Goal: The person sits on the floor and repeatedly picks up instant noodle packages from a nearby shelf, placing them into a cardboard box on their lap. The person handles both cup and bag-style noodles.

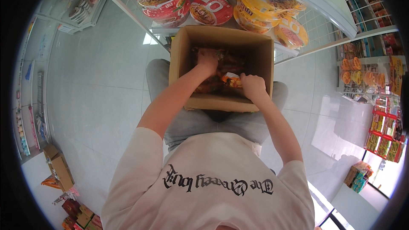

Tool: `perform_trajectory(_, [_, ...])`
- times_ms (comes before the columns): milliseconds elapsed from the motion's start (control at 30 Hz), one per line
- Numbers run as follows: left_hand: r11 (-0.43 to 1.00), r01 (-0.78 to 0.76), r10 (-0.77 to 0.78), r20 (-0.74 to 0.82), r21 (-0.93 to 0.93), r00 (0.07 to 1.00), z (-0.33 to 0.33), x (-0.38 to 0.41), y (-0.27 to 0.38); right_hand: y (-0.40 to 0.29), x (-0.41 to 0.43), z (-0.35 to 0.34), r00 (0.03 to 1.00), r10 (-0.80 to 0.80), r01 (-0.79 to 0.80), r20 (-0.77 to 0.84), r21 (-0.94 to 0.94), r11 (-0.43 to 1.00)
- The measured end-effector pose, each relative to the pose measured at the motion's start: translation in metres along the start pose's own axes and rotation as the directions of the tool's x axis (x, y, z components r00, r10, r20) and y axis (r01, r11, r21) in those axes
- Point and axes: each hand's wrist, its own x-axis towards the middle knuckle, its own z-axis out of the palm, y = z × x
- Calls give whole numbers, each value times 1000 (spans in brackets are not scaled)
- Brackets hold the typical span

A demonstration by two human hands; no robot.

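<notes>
An open cardboard box (223, 103) rests between my knees, with many reddish-brown packets (207, 86) inside, dim in its shadow. My left hand (208, 60) reaches deep into the box among those packets; its fingertips are hidden, so whether it grips one does not show. At the right inside the box, my right hand (254, 86) has its thumb and fingers closed on the edge of an orange and white packet (232, 80).
Just beyond the box, a shelf holds red instant noodle bowls (211, 9) and yellow instant noodle bowls (290, 32). A white metal rail (338, 19) crosses above. Stocked shelves stand at both sides, and opened cartons (60, 169) lie at lower left.
</notes>
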Motion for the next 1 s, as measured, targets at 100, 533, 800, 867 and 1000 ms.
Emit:
perform_trajectory(100, [972,-219,235,345,-83,909,-20,-15,11,3,10,31,1000,0,0,25,2,1000])
perform_trajectory(533, [986,152,-126,-283,72,951,9,4,13,-6,7,42,996,-15,19,91,-39,999])
perform_trajectory(800, [900,-414,352,334,134,874,45,-27,52,0,34,63,976,-93,95,197,2,995])
perform_trajectory(867, [907,-414,362,357,78,861,51,-21,50,-1,32,69,975,-82,80,206,19,997])
perform_trajectory(1000, [920,-393,372,351,-12,859,57,-15,45,-1,26,70,979,-45,45,197,7,999])
